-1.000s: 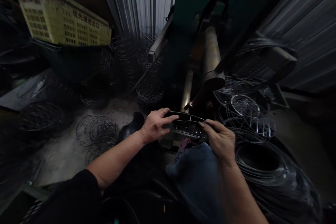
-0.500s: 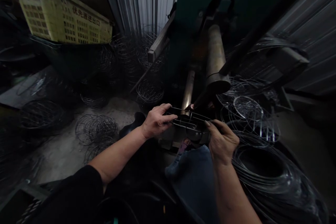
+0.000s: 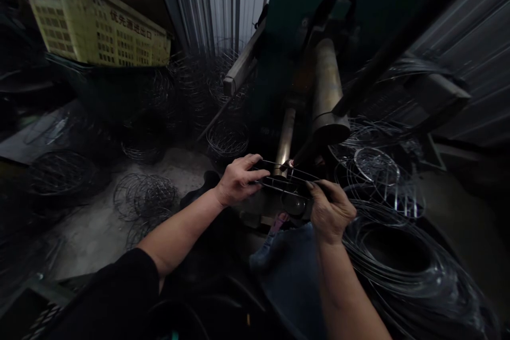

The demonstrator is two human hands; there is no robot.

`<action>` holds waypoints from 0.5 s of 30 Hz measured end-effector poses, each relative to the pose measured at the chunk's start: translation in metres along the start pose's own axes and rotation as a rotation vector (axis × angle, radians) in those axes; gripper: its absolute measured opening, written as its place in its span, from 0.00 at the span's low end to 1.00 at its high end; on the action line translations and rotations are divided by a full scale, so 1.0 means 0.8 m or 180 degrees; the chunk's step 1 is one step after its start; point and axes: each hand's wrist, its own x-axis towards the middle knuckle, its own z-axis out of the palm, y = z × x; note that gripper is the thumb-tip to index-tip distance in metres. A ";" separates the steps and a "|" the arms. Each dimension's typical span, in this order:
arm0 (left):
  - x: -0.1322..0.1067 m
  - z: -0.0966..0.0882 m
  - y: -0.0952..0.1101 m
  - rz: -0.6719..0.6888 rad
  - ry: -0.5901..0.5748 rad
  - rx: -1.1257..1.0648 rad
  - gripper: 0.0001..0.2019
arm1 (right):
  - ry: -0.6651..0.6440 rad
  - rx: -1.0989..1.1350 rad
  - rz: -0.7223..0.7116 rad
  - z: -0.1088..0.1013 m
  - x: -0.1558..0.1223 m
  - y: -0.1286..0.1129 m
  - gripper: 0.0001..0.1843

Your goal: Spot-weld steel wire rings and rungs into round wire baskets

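Both of my hands hold a small wire frame (image 3: pixel 285 179) of rings and cross wires, flat in front of me. My left hand (image 3: pixel 238 180) grips its left edge with thumb below and fingers on top. My right hand (image 3: pixel 330 210) pinches its right edge. The frame lies under the pointed tip (image 3: pixel 290 162) of a welding machine, whose brass-coloured cylinder (image 3: pixel 327 90) slopes down towards it. A small glow shows where the tip meets the wire.
Coils of wire rings (image 3: pixel 398 255) are stacked at my right, with finished wire guards (image 3: pixel 376 167) above them. More wire baskets (image 3: pixel 145 196) lie on the concrete floor at left. A yellow printed board (image 3: pixel 95 26) hangs at upper left. My knee in blue denim (image 3: pixel 295 271) is below the frame.
I have lifted the wire frame and pushed it forward to the machine's tip. My right hand has shifted slightly left along its edge.
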 end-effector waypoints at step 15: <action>0.009 0.012 -0.010 -0.0109 0.0310 -0.0265 0.08 | 0.0221 0.0293 -0.0113 0.013 0.014 0.013 0.11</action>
